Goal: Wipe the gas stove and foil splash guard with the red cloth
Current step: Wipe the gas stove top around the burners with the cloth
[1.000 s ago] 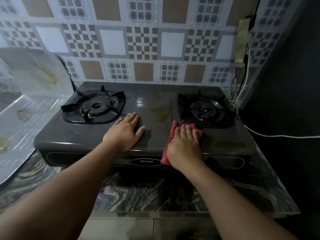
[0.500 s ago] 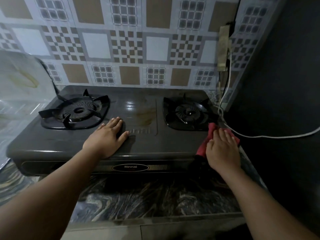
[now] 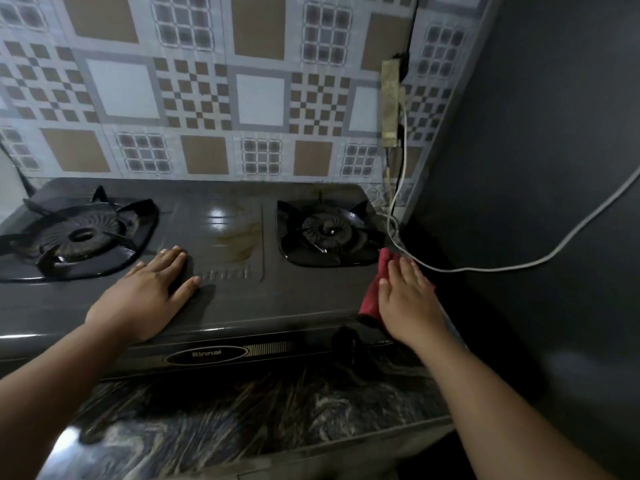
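Marbled dark stone countertop (image 3: 242, 427) sits nearest the camera, with both bare forearms reaching over it. Just beyond, the dark grey two-burner gas stove (image 3: 277, 296) shows its oval brand badge (image 3: 206, 355) and a black control knob (image 3: 348, 341) on the front panel. Left hand (image 3: 145, 299) lies flat on the stove top between the burners, fingers spread wide, holding nothing. Right hand (image 3: 408, 303) presses palm-down on the folded red cloth (image 3: 372, 292), fingers extended over it, at the stove's front right corner. Cloth peeks out along the hand's left side. Further back, the left black burner grate (image 3: 79, 233) and the right black burner grate (image 3: 329, 233) flank a brownish stain (image 3: 239, 244). A white cable (image 3: 519, 268) trails off to the right across the dark wall (image 3: 536, 168). Behind everything stands the brown-and-grey patterned tile wall (image 3: 207, 98).
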